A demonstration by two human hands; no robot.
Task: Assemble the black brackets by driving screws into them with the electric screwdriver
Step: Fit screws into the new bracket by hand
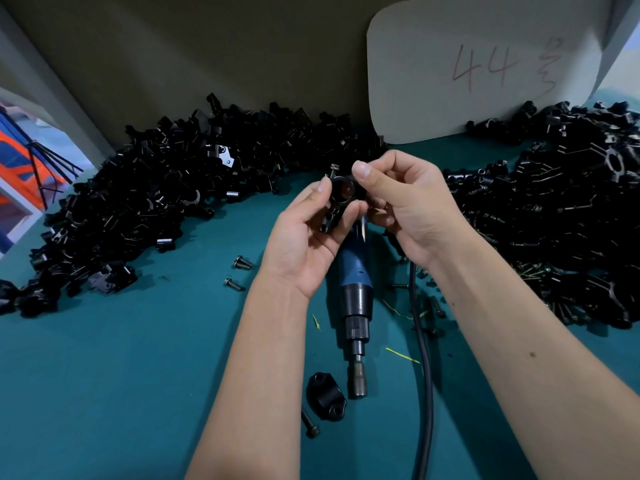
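Seating a screw by hand, we judge, before any driving.

Our left hand (304, 233) pinches the black bracket (337, 199) above the electric screwdriver (356, 289); our right hand (405, 206) closes its fingertips at the bracket's top, by a screw (333, 168). Next we must pick up the screwdriver lying on the mat beneath both hands, bit toward us.

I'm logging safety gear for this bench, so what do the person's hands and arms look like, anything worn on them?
Both the left hand and right hand are bare: no gloves, rings or watch visible. Both forearms are uncovered to the frame edge, no sleeves showing. Fingernails are short.
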